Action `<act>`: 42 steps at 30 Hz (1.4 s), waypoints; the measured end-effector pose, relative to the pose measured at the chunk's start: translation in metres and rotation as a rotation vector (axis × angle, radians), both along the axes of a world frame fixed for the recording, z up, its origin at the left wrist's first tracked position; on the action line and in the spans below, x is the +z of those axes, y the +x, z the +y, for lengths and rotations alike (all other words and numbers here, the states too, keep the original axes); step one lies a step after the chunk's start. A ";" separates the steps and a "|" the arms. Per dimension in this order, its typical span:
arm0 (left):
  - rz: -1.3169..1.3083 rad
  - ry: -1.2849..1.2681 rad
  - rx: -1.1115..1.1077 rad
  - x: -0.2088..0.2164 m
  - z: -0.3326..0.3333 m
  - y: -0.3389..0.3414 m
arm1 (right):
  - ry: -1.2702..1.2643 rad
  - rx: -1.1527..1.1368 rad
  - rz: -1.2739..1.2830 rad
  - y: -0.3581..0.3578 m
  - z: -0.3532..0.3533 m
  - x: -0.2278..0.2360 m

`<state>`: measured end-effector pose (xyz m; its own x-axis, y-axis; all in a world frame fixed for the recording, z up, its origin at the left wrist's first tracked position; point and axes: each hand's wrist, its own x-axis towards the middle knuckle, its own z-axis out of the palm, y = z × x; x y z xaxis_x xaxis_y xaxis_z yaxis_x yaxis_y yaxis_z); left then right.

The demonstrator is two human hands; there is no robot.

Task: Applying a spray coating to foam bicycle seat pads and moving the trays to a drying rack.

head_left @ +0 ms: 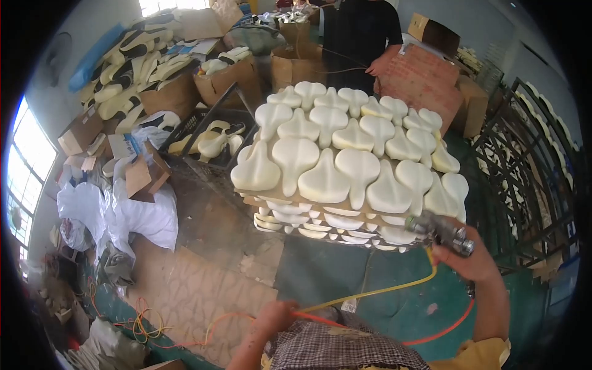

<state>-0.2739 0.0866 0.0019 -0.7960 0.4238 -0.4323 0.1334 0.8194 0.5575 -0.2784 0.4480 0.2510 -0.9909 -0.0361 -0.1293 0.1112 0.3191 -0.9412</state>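
My right hand (pixel 467 256) is closed around a metal spray gun (pixel 445 234), held beside the near right corner of a tall stack. Cream foam bicycle saddle pads (pixel 324 179) lie in rows on its top, turned alternately. More pads show edge-on in the layers below, with brown sheets between them. A yellow hose (pixel 376 288) and an orange hose (pixel 441 333) run from the gun side toward my left hand. Low in front of my checked apron, my left hand (pixel 276 317) is closed on the hoses; its fingers are partly hidden.
Behind the stack stands a person in black (pixel 364 43). A black crate (pixel 213 139) with pads and white sacks (pixel 145 213) are at left. Piled pads (pixel 129 80) fill the back left. A metal rack (pixel 524 160) stands at right. Loose hose coils (pixel 148 324) lie on the floor.
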 end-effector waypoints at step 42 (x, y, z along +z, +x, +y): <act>-0.019 -0.034 -0.155 0.017 0.217 0.056 | 0.000 -0.051 0.026 0.075 0.211 -0.026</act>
<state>-0.2174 0.3032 0.0192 -0.7137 0.5258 -0.4628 0.2497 0.8083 0.5331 -0.2037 0.6586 0.2247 -0.9945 0.0147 -0.1040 0.1033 0.3134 -0.9440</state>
